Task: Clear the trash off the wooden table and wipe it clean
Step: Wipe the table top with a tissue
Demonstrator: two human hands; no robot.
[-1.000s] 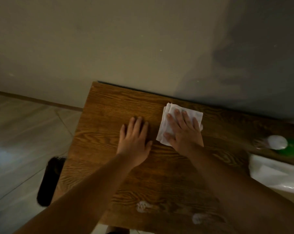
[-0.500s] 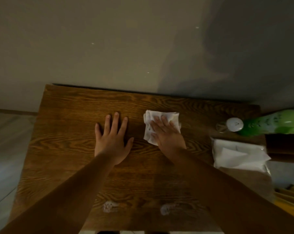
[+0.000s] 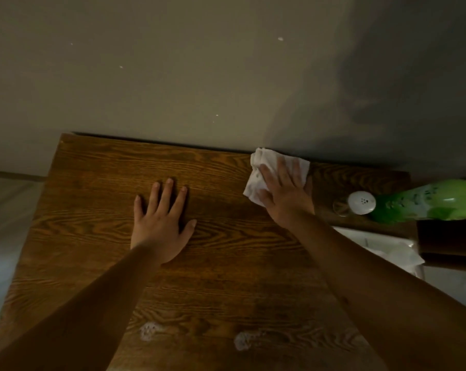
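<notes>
A crumpled white tissue point(image 3: 264, 175) lies at the far right of the wooden tabletop point(image 3: 98, 188), close to the wall, pressed flat under the right hand point(image 3: 285, 199), fingers spread. The left hand point(image 3: 159, 226) rests open, empty, mid-tabletop. Right of the tissue lies a green bottle point(image 3: 424, 200), with a white packet point(image 3: 387, 250) nearer. Two white smears point(image 3: 149, 330) mark the near edge.
</notes>
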